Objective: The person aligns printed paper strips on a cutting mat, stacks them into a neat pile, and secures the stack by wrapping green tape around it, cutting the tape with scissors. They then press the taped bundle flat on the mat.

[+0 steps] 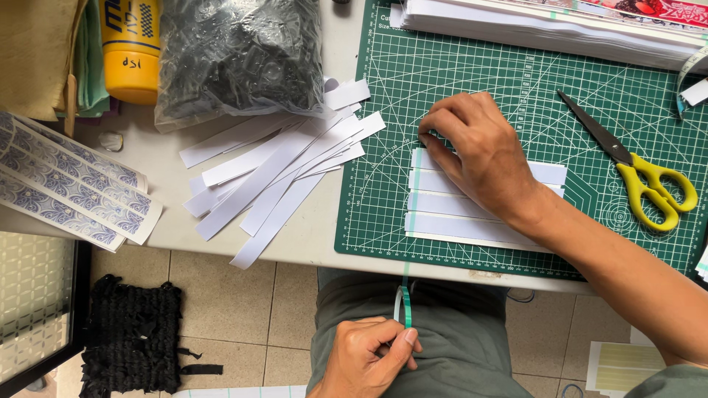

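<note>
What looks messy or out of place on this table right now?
The loose white paper strips beside the cutting mat lie fanned and crossing, one end overhanging the table edge. The strips on the mat sit in a neat row.

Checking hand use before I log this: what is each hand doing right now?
Left hand: closed, pinching the green tape roll above the lap.
Right hand: fingers pressing the tape end onto the white paper strips on the cutting mat.
</note>
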